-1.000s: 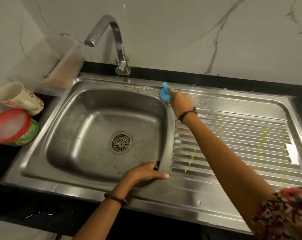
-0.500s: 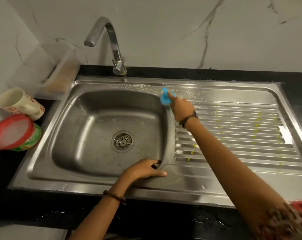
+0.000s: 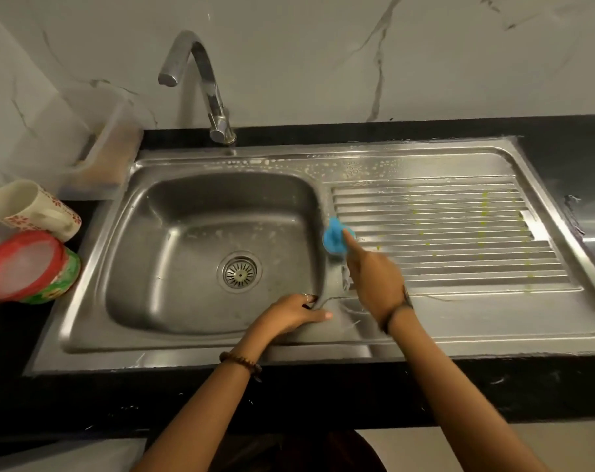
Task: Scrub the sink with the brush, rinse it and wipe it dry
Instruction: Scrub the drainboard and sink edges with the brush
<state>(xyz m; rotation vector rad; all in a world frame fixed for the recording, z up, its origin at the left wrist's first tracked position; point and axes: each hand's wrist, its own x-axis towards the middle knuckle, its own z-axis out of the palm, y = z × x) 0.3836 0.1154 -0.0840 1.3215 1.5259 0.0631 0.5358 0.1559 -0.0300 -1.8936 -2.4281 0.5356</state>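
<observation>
A steel sink [image 3: 187, 267] with a round drain [image 3: 239, 272] fills the middle, with a ribbed drainboard [image 3: 459, 233] to its right. Soap foam dots the back ledge. My right hand [image 3: 374, 281] grips a blue brush [image 3: 335, 238], index finger stretched along it, pressing it on the ridge between basin and drainboard. My left hand [image 3: 296, 313] rests on the basin's front right corner, fingers curled over the rim, thumb flat on the steel.
A chrome tap [image 3: 200, 83] rises behind the basin. A clear plastic container [image 3: 84, 144], a floral mug [image 3: 30, 209] on its side and a red-lidded tub [image 3: 27, 267] sit at the left. Black counter [image 3: 561, 141] borders the sink.
My right hand has drawn the blue brush toward me along the ridge, from the back ledge to mid-basin. My left hand has stayed on the front corner.
</observation>
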